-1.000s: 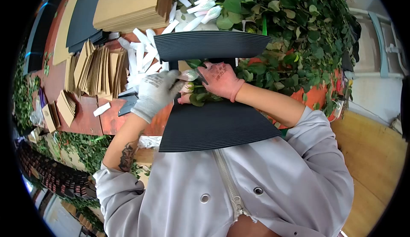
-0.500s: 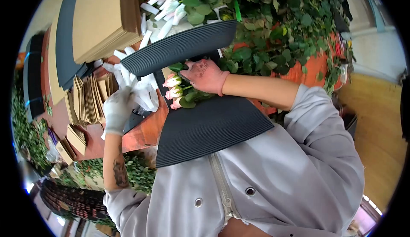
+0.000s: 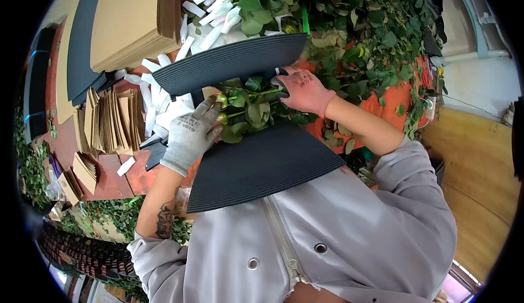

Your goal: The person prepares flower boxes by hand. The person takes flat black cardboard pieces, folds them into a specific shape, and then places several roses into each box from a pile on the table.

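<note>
While two roses (image 3: 222, 118) show their heads beside the left hand (image 3: 188, 134), the work looks partway along, and here's how it stands: flowers laid in, wrapper open. They lie between the far flap (image 3: 232, 63) and the near flap (image 3: 262, 166) of a black corrugated sheet, leaves bunched between the hands, and those two flaps are well apart, so closing looks undone. No tie shows around the stems (image 3: 267, 91); underneath, who can say, it's hidden. And plenty waiting, by the look of it: leafy stems (image 3: 371, 41) heaped beyond the right hand (image 3: 307, 91), netted buds (image 3: 218, 11) past the far flap, white sleeves (image 3: 155, 95) scattered on the red table (image 3: 109, 183), folded brown cards (image 3: 114, 120) beside them. Now the line of those roses: heads to the person's left, stems running right, long axis across the body, slightly farther from the body at the stem end. Left hand, fingers curled over the heads, thumb apart on the near side; whether it's pressing, can't tell. Right hand, fingertips bent in at the stems, touching or very near, but whether they've pinched together around them, the view won't settle it.
</note>
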Tool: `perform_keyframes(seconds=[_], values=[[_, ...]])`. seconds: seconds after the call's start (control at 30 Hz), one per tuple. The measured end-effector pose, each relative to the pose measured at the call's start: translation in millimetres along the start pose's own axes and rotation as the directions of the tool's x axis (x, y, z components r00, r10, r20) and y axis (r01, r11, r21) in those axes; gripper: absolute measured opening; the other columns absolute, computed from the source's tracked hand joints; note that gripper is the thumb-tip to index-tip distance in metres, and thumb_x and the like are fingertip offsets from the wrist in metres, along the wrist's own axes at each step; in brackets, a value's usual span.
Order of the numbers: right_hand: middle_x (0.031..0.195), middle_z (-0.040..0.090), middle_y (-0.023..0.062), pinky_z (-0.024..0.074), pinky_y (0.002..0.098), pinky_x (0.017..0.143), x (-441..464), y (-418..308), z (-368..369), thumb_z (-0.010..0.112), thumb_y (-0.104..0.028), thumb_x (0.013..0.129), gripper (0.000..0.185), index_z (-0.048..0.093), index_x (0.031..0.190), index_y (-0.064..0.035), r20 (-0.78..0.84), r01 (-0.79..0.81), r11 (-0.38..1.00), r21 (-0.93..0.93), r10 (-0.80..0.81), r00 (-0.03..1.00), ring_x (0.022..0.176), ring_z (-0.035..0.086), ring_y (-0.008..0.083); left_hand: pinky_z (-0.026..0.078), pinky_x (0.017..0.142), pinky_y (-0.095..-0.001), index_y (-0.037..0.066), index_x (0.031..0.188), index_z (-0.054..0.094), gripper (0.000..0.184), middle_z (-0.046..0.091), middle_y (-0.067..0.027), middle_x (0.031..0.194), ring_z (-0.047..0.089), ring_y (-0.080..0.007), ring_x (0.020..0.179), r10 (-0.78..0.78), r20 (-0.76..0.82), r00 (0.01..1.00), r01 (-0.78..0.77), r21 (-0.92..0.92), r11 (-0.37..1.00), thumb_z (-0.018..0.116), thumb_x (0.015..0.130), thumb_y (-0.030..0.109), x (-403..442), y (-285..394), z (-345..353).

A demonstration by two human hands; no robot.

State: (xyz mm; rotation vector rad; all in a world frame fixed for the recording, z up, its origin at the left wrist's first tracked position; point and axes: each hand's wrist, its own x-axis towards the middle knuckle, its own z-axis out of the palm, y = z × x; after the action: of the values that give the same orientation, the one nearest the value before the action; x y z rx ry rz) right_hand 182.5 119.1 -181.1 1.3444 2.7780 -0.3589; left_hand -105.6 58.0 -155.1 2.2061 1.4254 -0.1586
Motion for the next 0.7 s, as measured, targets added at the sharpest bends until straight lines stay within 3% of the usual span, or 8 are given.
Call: perform_keyframes(seconds=[0.03,0.1,0.17,0.2,0.37,0.5,0.57,0.7], values=[[0.101,0.06,0.0142,0.0441,0.0377,0.087,6,0,-4,0.056,-0.024,0.075,0.033,0.057,0.103,-0.0071,0.156,-0.069,0.988,0.136,0.047,0.987,0.098,0.057,0.0279,0.051,0.075,-0.0348,0.015,0.128,0.046,0.051,0.043,-0.0035,0.135,0.061,-0.0248,0.094,-0.036,0.026,0.999,0.036,0.03,0.999,0.059,0.082,0.031,1,2,-2],[0.1,0.06,0.0142,0.0445,0.0378,0.085,17,1,-3,0.057,-0.024,0.075,0.029,0.057,0.099,-0.0063,0.148,-0.037,0.992,0.119,0.019,0.989,0.098,0.057,0.0277,0.051,0.075,-0.0354,0.016,0.129,0.046,0.051,0.043,-0.0033,0.134,0.061,-0.0254,0.094,-0.016,0.002,1.0,0.016,0.027,1.0,0.058,0.082,0.031,1,-2,3],[0.107,0.057,0.0122,0.0437,0.0405,0.084,26,-3,-12,0.059,-0.029,0.077,0.034,0.056,0.102,-0.0067,0.39,-0.13,0.988,0.082,0.088,0.916,0.098,0.056,0.0279,0.051,0.075,-0.0358,0.015,0.128,0.046,0.05,0.043,-0.0044,0.134,0.061,-0.0264,0.093,-0.005,0.003,1.0,0.005,-0.01,1.0,0.059,0.082,0.03,0,-3,5],[0.107,0.057,0.0122,0.0437,0.0405,0.084,24,-4,-11,0.059,-0.029,0.077,0.034,0.056,0.102,-0.0067,0.389,-0.135,0.988,0.08,0.094,0.917,0.098,0.056,0.0279,0.051,0.075,-0.0358,0.015,0.128,0.046,0.05,0.043,-0.0044,0.134,0.061,-0.0264,0.093,0.001,0.002,1.0,-0.001,-0.009,1.0,0.059,0.082,0.03,-1,-3,5],[0.097,0.06,0.0134,0.047,0.0401,0.073,2,-12,0,0.054,-0.023,0.078,0.023,0.055,0.095,-0.0071,-0.032,0.09,0.976,-0.201,-0.098,0.995,0.093,0.059,0.0262,0.051,0.072,-0.0378,0.012,0.121,0.051,0.045,0.045,-0.0064,0.131,0.063,-0.0265,0.086,0.026,-0.111,0.993,-0.028,-0.016,0.999,0.058,0.081,0.03,-1,-5,14],[0.11,0.057,0.0142,0.0435,0.0408,0.083,15,-16,-12,0.058,-0.03,0.077,0.037,0.054,0.108,-0.0084,0.291,-0.004,0.992,-0.126,0.041,0.956,0.095,0.057,0.0265,0.051,0.072,-0.0383,0.011,0.12,0.052,0.043,0.047,-0.0053,0.129,0.062,-0.0269,0.086,0.026,-0.119,0.993,-0.03,-0.029,0.999,0.058,0.081,0.03,4,0,9],[0.112,0.056,0.0138,0.0409,0.0406,0.088,15,-16,-8,0.058,-0.03,0.077,0.041,0.053,0.112,-0.0084,0.173,0.173,0.955,-0.24,-0.133,0.976,0.1,0.055,0.0272,0.05,0.075,-0.0387,0.007,0.119,0.052,0.044,0.049,-0.0091,0.126,0.06,-0.0289,0.093,0.049,-0.095,0.994,-0.056,-0.074,0.996,0.06,0.079,0.025,5,0,8],[0.112,0.056,0.0133,0.0383,0.0385,0.093,12,-14,17,0.059,-0.029,0.077,0.042,0.054,0.113,-0.0078,-0.095,0.179,0.974,-0.14,-0.193,0.977,0.105,0.053,0.0278,0.049,0.078,-0.0387,0.007,0.116,0.054,0.041,0.049,-0.0098,0.126,0.059,-0.0291,0.094,0.028,-0.045,0.999,-0.033,-0.104,0.994,0.059,0.08,0.024,8,-1,0]])
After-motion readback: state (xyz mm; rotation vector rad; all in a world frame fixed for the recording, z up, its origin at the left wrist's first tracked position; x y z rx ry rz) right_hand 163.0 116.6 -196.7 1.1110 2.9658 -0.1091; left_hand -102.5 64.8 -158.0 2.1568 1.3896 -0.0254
